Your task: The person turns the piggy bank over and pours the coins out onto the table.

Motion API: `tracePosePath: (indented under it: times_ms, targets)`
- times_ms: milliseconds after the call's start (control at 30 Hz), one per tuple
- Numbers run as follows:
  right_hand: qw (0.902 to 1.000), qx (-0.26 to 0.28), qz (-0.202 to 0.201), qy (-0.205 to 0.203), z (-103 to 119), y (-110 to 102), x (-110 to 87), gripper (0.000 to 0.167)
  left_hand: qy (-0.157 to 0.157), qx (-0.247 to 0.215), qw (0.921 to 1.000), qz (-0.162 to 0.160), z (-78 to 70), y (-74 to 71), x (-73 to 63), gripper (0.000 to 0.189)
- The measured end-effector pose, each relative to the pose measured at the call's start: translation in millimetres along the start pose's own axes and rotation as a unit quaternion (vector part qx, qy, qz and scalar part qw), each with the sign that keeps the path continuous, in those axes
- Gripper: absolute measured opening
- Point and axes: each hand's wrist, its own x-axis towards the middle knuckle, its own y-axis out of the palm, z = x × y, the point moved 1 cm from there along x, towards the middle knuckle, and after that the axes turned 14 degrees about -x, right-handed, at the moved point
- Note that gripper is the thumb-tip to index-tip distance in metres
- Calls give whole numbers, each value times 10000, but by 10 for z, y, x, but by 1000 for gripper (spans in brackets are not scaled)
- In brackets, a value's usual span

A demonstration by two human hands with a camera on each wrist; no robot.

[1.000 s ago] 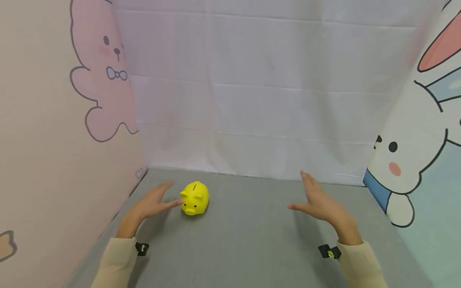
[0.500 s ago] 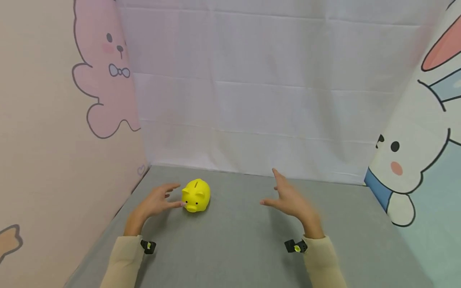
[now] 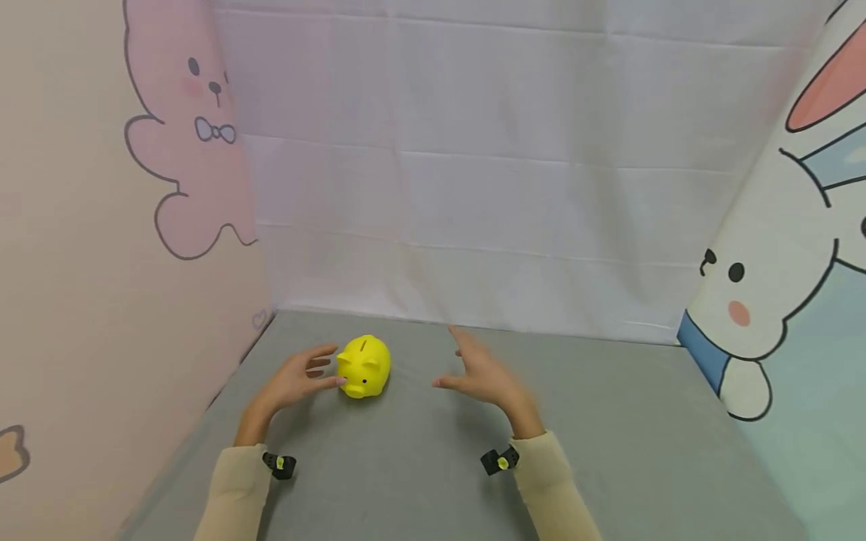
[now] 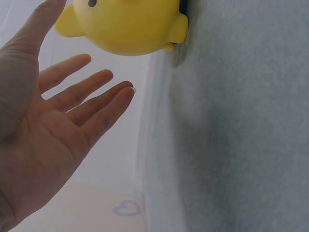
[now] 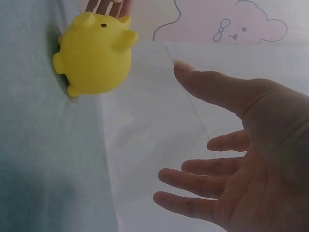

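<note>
Plainly, the pig (image 3: 365, 367) stands on the worktop (image 3: 622, 428) between the left hand (image 3: 292, 380), just beside it (contact hard to tell), and the right hand (image 3: 485, 377), farther off; both spread, holding nothing. Probably a two-handed reach, calling next for the right hand closer.

Yellow piggy bank (image 3: 365, 366), slotted back, stands upright on grey tabletop (image 3: 386, 473), left of centre, snout facing near side.

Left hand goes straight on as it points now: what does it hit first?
Most likely the yellow piggy bank: in the head view it sits just ahead of the left hand, whose thumb overlaps it. Depth is unclear, so contact can't be confirmed.
</note>
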Motion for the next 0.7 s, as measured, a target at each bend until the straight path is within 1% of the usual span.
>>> tracePosePath:
  times_ms: [167, 367, 433, 533, 633, 700]
  targets:
    - [9998, -91, 73, -188, 87, 214, 112, 97, 5, -385, 9993, -34, 66, 16, -38, 87]
    - [9992, -20, 261, -293, 128, 492, 239, 90, 58, -830, 9963, 228, 137, 82, -60, 89]
    - [9989, 26, 328, -336, 157, 573, 281, 89, 62, -923, 9954, 260, 176, 98, -71, 90]
    - [9983, 238, 365, -397, 207, 649, 338, 88, 104, -1096, 9935, 293, 234, 110, -78, 90]
    - [9976, 473, 385, -328, 255, 670, 389, 88, 115, -1346, 9904, 302, 279, 129, -67, 90]
    - [9976, 517, 384, -266, 273, 682, 427, 89, 99, -1463, 9887, 305, 305, 146, -58, 90]
